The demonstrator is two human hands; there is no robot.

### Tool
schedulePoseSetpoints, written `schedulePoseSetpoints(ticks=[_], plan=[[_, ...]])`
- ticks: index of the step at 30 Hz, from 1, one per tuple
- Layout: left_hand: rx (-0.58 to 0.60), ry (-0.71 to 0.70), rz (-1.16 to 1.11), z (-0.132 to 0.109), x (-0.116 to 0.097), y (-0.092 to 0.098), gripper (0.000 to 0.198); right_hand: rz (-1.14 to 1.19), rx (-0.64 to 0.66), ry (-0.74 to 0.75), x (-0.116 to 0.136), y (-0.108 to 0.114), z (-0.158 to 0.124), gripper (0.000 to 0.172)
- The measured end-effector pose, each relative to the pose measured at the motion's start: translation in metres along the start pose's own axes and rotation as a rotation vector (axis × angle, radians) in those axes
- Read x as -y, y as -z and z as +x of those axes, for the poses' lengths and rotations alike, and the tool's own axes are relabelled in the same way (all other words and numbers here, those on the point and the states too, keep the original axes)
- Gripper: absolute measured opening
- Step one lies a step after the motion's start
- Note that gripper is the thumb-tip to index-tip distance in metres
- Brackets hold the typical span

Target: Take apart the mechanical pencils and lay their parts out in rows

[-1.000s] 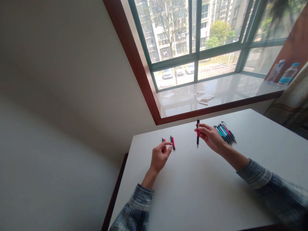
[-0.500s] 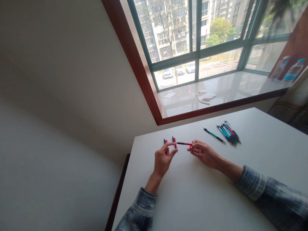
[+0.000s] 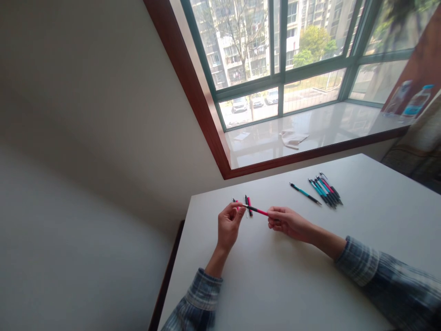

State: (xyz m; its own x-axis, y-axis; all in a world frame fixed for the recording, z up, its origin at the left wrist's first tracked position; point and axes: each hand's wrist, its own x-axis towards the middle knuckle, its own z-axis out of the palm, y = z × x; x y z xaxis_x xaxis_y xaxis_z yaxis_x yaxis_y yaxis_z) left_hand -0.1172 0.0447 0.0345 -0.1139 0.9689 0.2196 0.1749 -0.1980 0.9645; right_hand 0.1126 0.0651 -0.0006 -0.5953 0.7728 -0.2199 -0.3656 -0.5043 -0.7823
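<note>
Toward the worktop (image 3: 275, 285)'s far edge, our left hand (image 3: 228, 227) pinches a pink-and-black pen (image 3: 256, 210) by its tip, our right hand (image 3: 288, 222) its barrel; we should align both grips, pressing lightly.

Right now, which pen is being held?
The pink-and-black pen between the left hand and right hand; the other pens lie on the table.

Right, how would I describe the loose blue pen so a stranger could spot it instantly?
On the white table below the window, look for the bunch of pens. Just left of it is the blue-and-black pen, set apart by lying alone, a gap between.
</note>
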Motion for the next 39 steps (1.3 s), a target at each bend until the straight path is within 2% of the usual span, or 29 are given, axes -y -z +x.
schedulePoseSetpoints(ticks=[10,17,21,27,29,34,39], plan=[[0.147,0.175,-0.284,0.001,0.000,0.000,0.052,-0.222,0.235,-0.055,0.001,0.000,-0.002,0.051],[0.130,0.173,-0.346,0.000,0.003,-0.002,0.042,-0.317,0.217,0.032,0.004,-0.003,-0.004,0.045],[0.105,0.185,-0.320,0.002,0.001,-0.001,0.042,-0.440,0.166,0.043,0.004,-0.005,-0.004,0.047],[0.120,0.192,-0.314,0.004,0.001,0.000,0.042,-0.464,0.118,0.082,0.003,-0.010,-0.004,0.040],[0.140,0.191,-0.317,0.003,0.002,0.000,0.040,-0.434,0.134,0.068,0.003,-0.011,-0.005,0.042],[0.203,0.192,-0.272,0.002,0.004,0.001,0.040,-0.374,0.203,0.048,0.006,-0.012,-0.007,0.058],[0.174,0.198,-0.246,0.003,0.003,0.000,0.041,-0.365,0.240,0.066,0.008,-0.015,-0.008,0.048]])
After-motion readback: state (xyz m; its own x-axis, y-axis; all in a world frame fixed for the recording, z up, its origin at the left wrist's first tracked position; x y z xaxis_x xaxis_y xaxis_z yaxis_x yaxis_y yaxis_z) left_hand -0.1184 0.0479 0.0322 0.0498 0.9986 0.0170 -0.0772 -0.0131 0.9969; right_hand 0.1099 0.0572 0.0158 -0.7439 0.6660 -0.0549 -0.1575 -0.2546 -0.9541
